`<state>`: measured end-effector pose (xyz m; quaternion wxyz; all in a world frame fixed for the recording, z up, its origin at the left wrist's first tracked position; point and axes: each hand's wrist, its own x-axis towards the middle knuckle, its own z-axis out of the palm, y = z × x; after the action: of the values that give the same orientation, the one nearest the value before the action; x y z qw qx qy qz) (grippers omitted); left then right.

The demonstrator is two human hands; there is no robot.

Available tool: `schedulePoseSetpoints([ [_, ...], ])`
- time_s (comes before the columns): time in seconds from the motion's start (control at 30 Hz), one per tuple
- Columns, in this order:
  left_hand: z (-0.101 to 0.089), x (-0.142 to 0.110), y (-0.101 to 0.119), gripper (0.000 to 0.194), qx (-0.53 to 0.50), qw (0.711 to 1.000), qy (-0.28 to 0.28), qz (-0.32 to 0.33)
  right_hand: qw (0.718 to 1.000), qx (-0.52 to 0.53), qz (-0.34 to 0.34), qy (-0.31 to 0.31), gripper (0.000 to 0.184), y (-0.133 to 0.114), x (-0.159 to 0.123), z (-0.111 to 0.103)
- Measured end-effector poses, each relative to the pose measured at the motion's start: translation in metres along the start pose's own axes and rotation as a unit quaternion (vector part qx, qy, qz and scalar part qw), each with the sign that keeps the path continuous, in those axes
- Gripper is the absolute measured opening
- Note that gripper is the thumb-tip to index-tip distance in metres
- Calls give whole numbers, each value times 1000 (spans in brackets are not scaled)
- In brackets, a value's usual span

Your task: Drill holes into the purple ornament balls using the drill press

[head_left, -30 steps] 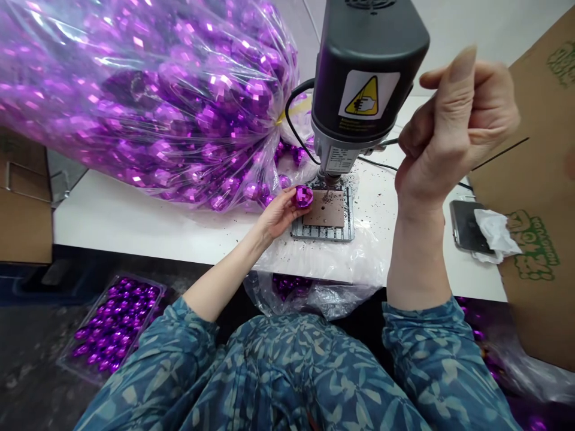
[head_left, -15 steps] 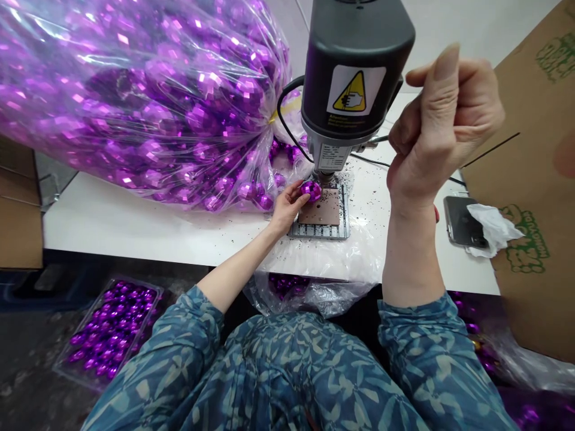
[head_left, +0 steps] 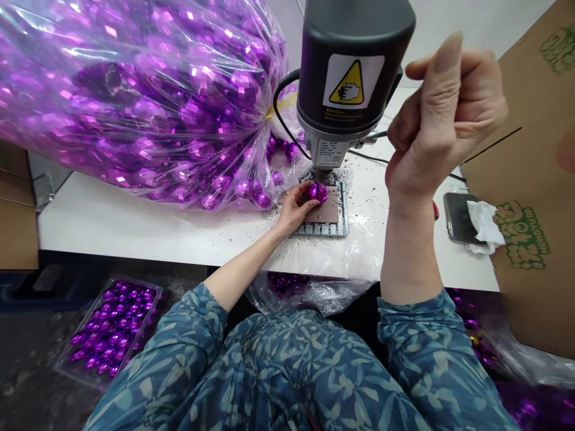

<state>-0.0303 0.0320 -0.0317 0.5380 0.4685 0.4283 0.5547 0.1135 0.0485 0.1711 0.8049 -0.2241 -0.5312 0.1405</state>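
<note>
Between the thumb and fingers of my left hand (head_left: 297,208) is a shiny purple mirror ball (head_left: 318,193). It is at the small brown board (head_left: 327,209) on the grooved metal base (head_left: 342,215), right under the chuck (head_left: 323,175) of a black drill press (head_left: 350,78). My right hand (head_left: 449,114) is raised and closed beside the drill press motor housing. Whatever its fingers wrap round is hidden behind them. Dark shavings lie scattered about the base.
A big clear bag of purple balls (head_left: 171,120) fills the left of the white table (head_left: 179,233). A phone (head_left: 460,218) with crumpled tissue (head_left: 487,224) lies at right by a cardboard box (head_left: 534,179). On the floor at left is a clear tray (head_left: 157,293) of purple balls.
My left hand has moved the purple ball slightly to the right, under the chuck. My right hand stays raised and closed in nearly the same place.
</note>
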Motion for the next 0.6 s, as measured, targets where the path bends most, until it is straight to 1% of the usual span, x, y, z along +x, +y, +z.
schedulePoseSetpoints([
  [0.1,0,-5,4,51,18,1000,-13,3,1000,16,4,5,52,-2,-1,1],
  [0.17,2,-10,9,49,31,999,-11,9,999,34,2,9,50,-3,-2,1],
  [0.33,8,-17,18,44,21,1000,9,17,1000,4,-1,8,54,-2,-1,1],
  [0.4,9,-15,15,44,27,999,8,20,1000,12,-4,7,53,-1,-1,1],
  [0.5,6,-10,7,46,63,997,-3,43,1000,23,-7,8,52,-1,-1,0],
  [0.6,3,-8,0,48,90,994,-8,65,1000,7,-3,8,53,-1,-3,-2],
])
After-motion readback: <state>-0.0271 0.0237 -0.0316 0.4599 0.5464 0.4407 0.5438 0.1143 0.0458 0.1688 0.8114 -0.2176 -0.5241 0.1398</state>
